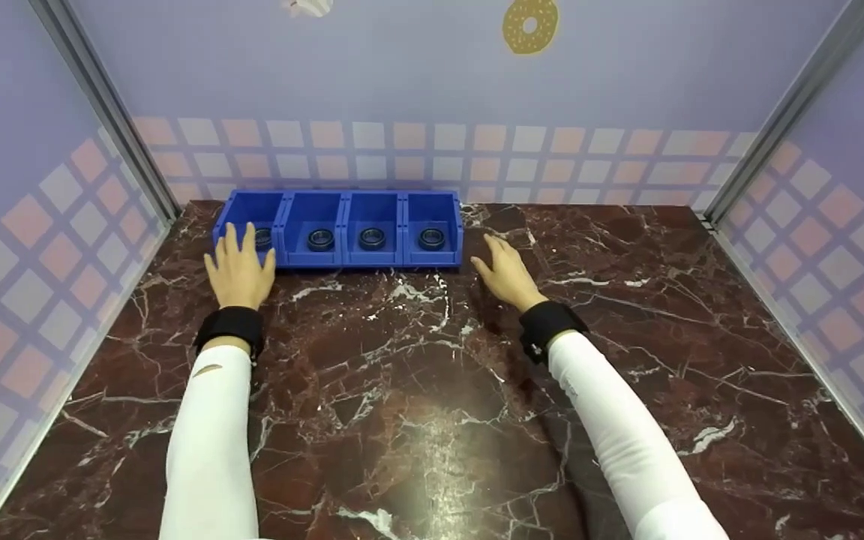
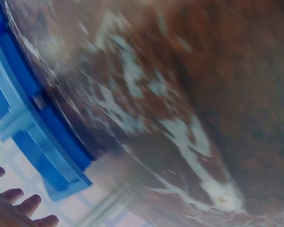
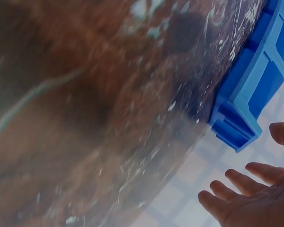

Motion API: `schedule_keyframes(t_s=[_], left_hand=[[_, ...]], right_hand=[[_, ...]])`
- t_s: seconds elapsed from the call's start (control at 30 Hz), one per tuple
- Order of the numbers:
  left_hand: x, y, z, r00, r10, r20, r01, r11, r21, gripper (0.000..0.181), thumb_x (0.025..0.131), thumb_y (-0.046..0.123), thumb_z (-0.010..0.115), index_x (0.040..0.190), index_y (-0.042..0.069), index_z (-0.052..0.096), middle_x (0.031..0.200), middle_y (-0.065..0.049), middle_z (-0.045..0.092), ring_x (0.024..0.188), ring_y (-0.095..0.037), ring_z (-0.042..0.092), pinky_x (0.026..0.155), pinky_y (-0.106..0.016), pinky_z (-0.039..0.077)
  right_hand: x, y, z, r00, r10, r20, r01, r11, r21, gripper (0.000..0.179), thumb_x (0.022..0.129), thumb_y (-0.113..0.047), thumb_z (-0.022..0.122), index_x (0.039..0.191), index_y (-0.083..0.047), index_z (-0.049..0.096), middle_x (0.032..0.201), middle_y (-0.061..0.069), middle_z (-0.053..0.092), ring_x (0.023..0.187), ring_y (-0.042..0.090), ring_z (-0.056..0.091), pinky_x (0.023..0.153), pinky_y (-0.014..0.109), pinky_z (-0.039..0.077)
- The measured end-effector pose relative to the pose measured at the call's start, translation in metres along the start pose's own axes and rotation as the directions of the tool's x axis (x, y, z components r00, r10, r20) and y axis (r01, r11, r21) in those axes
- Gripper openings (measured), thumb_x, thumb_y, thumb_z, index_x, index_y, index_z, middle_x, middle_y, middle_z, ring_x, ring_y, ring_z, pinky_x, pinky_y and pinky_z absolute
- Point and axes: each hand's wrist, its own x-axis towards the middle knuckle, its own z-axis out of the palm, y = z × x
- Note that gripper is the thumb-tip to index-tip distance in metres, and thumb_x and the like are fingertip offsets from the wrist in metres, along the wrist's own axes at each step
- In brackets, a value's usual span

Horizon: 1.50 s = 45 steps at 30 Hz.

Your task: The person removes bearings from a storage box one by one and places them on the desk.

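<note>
A blue four-part bin stands on the marbled tabletop near the back wall. One dark ring-shaped part, like a ball bearing, lies in each compartment: one at far left, partly behind my fingers, then a second, a third and a last one at right. My left hand, fingers spread, is over the front of the leftmost compartment. To the right of the bin, my right hand reaches forward with fingers extended and holds nothing. In the right wrist view its fingers are apart from the bin.
A dark red marbled table spans the space between the walls. Lilac panels with pink and white squares enclose it at back, left and right. Grey metal posts rise in the corners. Black bands circle both wrists.
</note>
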Motion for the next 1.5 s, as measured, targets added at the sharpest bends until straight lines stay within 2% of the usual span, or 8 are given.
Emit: schedule_keyframes(t_s=[0.13,0.33,0.43,0.67,0.87,1.03,1.2,1.5], left_hand=[[0.003,-0.011,0.000,0.998,-0.067,0.021,0.068,0.997,-0.030,0.068,0.109,0.030,0.048,0.163,0.000,0.020,0.167,-0.031,0.010,0.151,-0.051,0.018,0.122,-0.067,0.009],[0.008,-0.021,-0.004,0.990,-0.131,0.061,0.136,0.986,-0.097,0.072,0.110,0.028,0.046,0.163,-0.004,0.010,0.167,-0.033,0.007,0.151,-0.052,0.016,0.123,-0.064,0.011],[0.012,-0.023,-0.006,0.985,-0.153,0.082,0.163,0.978,-0.132,0.072,0.110,0.027,0.046,0.163,-0.005,0.008,0.167,-0.033,0.006,0.152,-0.052,0.014,0.124,-0.063,0.011],[0.026,-0.024,-0.007,0.980,-0.178,0.088,0.192,0.963,-0.190,0.074,0.110,0.027,0.045,0.163,-0.004,0.005,0.167,-0.033,0.007,0.152,-0.051,0.016,0.123,-0.061,0.020],[0.032,-0.033,-0.010,0.962,-0.237,0.132,0.261,0.942,-0.210,0.074,0.110,0.025,0.042,0.163,-0.003,0.000,0.167,-0.033,0.008,0.150,-0.053,0.020,0.120,-0.063,0.025],[0.039,-0.037,-0.009,0.953,-0.255,0.163,0.289,0.926,-0.244,0.072,0.110,0.025,0.041,0.164,-0.003,0.002,0.164,-0.034,0.017,0.147,-0.053,0.027,0.119,-0.063,0.028],[0.045,-0.037,-0.006,0.945,-0.292,0.148,0.324,0.902,-0.286,0.068,0.110,0.023,0.042,0.164,-0.002,0.009,0.164,-0.032,0.022,0.145,-0.053,0.031,0.118,-0.063,0.030],[0.056,-0.036,-0.003,0.933,-0.342,0.109,0.359,0.881,-0.309,0.060,0.108,0.014,0.042,0.161,-0.002,0.021,0.156,-0.032,0.039,0.139,-0.052,0.042,0.114,-0.062,0.036]], right_hand=[[0.005,-0.001,0.007,1.000,0.028,-0.012,-0.027,0.999,0.044,0.059,0.108,-0.021,0.055,0.154,0.012,0.036,0.156,0.033,0.039,0.145,0.046,0.037,0.123,0.051,0.028],[0.010,-0.012,0.020,0.999,0.035,0.009,-0.036,0.997,0.074,0.060,0.108,-0.022,0.056,0.153,0.012,0.037,0.155,0.031,0.040,0.146,0.042,0.039,0.123,0.048,0.029],[0.011,-0.017,0.023,0.999,0.036,0.011,-0.037,0.995,0.097,0.061,0.107,-0.022,0.057,0.153,0.012,0.036,0.155,0.032,0.041,0.144,0.042,0.041,0.122,0.047,0.031],[0.017,-0.017,0.028,0.995,0.083,-0.048,-0.075,0.986,0.149,0.061,0.105,-0.018,0.061,0.152,0.013,0.037,0.154,0.033,0.042,0.144,0.043,0.041,0.121,0.048,0.032],[0.023,-0.015,0.034,0.994,0.103,-0.029,-0.096,0.981,0.167,0.063,0.105,-0.019,0.061,0.152,0.015,0.035,0.153,0.035,0.042,0.144,0.044,0.040,0.122,0.047,0.031],[0.026,-0.014,0.039,0.993,0.110,-0.044,-0.101,0.980,0.170,0.062,0.105,-0.019,0.061,0.151,0.015,0.037,0.150,0.034,0.046,0.142,0.043,0.043,0.121,0.048,0.033],[0.028,-0.015,0.041,0.992,0.118,-0.049,-0.107,0.975,0.194,0.062,0.104,-0.019,0.062,0.151,0.014,0.038,0.147,0.034,0.049,0.140,0.044,0.046,0.119,0.049,0.036],[0.039,-0.014,0.047,0.986,0.137,-0.098,-0.112,0.966,0.231,0.059,0.104,-0.014,0.062,0.151,0.013,0.039,0.144,0.032,0.053,0.135,0.042,0.052,0.116,0.048,0.041]])
